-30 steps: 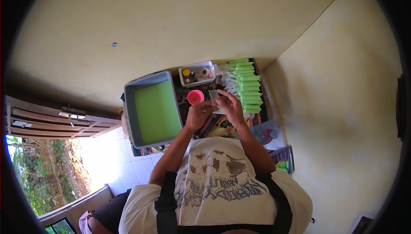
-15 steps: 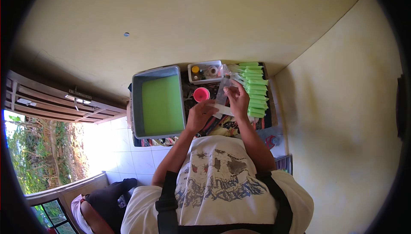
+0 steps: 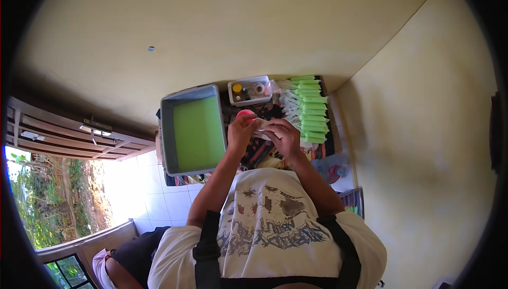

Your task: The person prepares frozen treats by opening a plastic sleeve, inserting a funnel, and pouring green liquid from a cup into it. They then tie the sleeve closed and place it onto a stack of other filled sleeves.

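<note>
A grey tray [image 3: 168,130] of green liquid fills the table's left end. A row of green packets [image 3: 308,110] lies along the right edge. A small white box [image 3: 248,98] sits at the far edge between them. The left hand [image 3: 239,132] and right hand [image 3: 283,136] meet at the middle, fingers pinched on a clear bag [image 3: 261,126] just beside a pink cup [image 3: 244,113].

One head-worn fisheye view looks steeply down, from well above, at the table [image 3: 264,154].
</note>
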A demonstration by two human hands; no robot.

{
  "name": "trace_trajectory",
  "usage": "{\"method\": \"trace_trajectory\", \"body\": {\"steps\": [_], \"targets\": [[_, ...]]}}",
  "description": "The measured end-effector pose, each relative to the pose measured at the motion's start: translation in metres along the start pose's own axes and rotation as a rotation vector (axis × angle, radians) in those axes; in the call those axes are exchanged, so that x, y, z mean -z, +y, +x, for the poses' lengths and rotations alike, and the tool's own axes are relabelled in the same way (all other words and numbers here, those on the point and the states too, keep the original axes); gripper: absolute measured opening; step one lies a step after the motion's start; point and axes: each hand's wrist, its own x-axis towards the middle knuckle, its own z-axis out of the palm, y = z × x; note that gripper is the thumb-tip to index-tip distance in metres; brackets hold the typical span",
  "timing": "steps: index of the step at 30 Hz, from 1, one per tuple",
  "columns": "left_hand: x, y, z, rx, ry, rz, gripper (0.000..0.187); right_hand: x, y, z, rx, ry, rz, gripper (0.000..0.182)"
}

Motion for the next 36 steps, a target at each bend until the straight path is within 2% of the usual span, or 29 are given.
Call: {"method": "trace_trajectory", "body": {"steps": [1, 3, 4, 6, 7, 9, 10, 12, 16, 18, 19, 21, 22, 25, 26, 29, 33, 36], "targets": [[0.002, -0.002, 0.0, 0.008, 0.006, 0.019, 0.034, -0.005, 0.0, 0.0, -0.054, 0.042, 0.076, 0.032], [0.006, -0.002, -0.003, -0.143, 0.015, 0.184, 0.036, -0.015, 0.002, 0.0, -0.161, 0.12, 0.231, 0.025], [0.008, -0.002, -0.006, -0.217, 0.022, 0.264, 0.038, -0.018, 0.003, -0.002, -0.286, 0.118, 0.29, 0.023], [0.015, 0.007, -0.021, -0.602, 0.016, 0.512, 0.044, -0.02, 0.005, -0.007, -0.543, 0.113, 0.403, 0.022], [0.016, 0.015, -0.029, -0.796, 0.013, 0.635, 0.048, -0.017, 0.0, -0.003, -0.603, 0.101, 0.432, 0.024], [0.019, 0.027, -0.041, -0.842, -0.074, 0.667, 0.049, -0.013, -0.014, 0.004, -0.726, 0.071, 0.494, 0.028], [0.02, 0.029, -0.045, -0.864, -0.118, 0.682, 0.05, -0.012, -0.02, 0.007, -0.721, 0.05, 0.516, 0.031], [0.02, 0.031, -0.047, -0.967, -0.044, 0.71, 0.044, -0.008, -0.028, 0.013, -0.708, 0.01, 0.553, 0.036], [0.026, 0.019, -0.041, -1.07, 0.062, 0.655, 0.033, -0.011, -0.036, 0.015, -0.856, 0.001, 0.717, 0.034], [0.03, 0.01, -0.043, -0.882, 0.171, 0.593, 0.024, -0.015, -0.022, 0.01, -0.91, 0.013, 0.736, 0.032], [0.033, 0.007, -0.045, -0.788, 0.225, 0.561, 0.021, -0.02, -0.009, 0.005, -0.871, -0.003, 0.585, 0.032], [0.041, 0.004, -0.048, -0.329, 0.196, 0.182, 0.017, -0.036, 0.021, -0.006, -0.781, -0.031, 0.288, 0.032], [0.046, 0.002, -0.049, -0.099, 0.177, -0.007, 0.016, -0.046, 0.035, -0.012, -0.614, -0.058, 0.054, 0.032], [0.066, -0.02, -0.041, -0.163, 0.172, -0.208, 0.012, -0.079, 0.066, -0.012, -0.146, -0.14, -0.363, 0.035], [0.071, -0.023, -0.041, -0.175, 0.163, -0.226, 0.012, -0.087, 0.066, -0.011, -0.238, -0.248, -0.351, 0.037], [0.085, -0.02, -0.044, -0.219, 0.149, -0.226, 0.012, -0.113, 0.077, -0.008, -0.238, -0.386, -0.445, 0.037], [0.096, -0.018, -0.044, -0.272, 0.162, -0.164, 0.014, -0.128, 0.097, -0.014, -0.192, -0.4, -0.424, 0.018], [0.1, -0.015, -0.043, -0.285, 0.158, -0.181, 0.015, -0.127, 0.094, -0.014, -0.147, -0.26, -0.304, 0.013]]}}
